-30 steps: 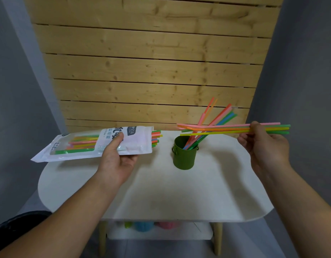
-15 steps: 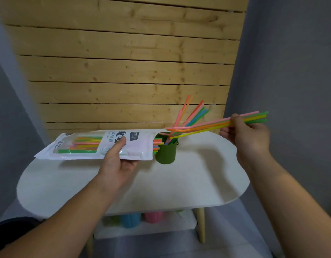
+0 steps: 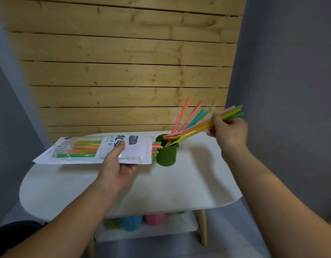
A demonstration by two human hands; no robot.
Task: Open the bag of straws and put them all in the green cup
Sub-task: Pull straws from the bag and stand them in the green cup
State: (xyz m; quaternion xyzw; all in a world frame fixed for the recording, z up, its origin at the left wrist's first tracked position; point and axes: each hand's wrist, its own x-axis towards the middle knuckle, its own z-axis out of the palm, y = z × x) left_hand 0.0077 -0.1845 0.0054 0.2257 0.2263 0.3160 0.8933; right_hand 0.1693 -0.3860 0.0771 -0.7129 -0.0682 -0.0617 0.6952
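Bag of straws [image 3: 90, 153] is held level over the counter [image 3: 179, 192] by your left hand [image 3: 116, 168], thumb on top, fingers [image 3: 130, 167] curled beneath. Coloured straw ends [image 3: 157, 148] protrude from its open right end, just beside the green cup [image 3: 166, 155]. Your right hand [image 3: 229, 130] pinches a loose bundle [image 3: 194, 129], its lower tips at the cup mouth, where other straws [image 3: 193, 111] lean. Behind stands a plank wall [image 3: 123, 75].

Printing on the bag of straws [image 3: 138, 153], centre left of frame: large dark Chinese characters, partly covered by the left hand [image 3: 114, 164]; smaller blue characters beside them; a dark label [image 3: 134, 140]. None reads clearly.
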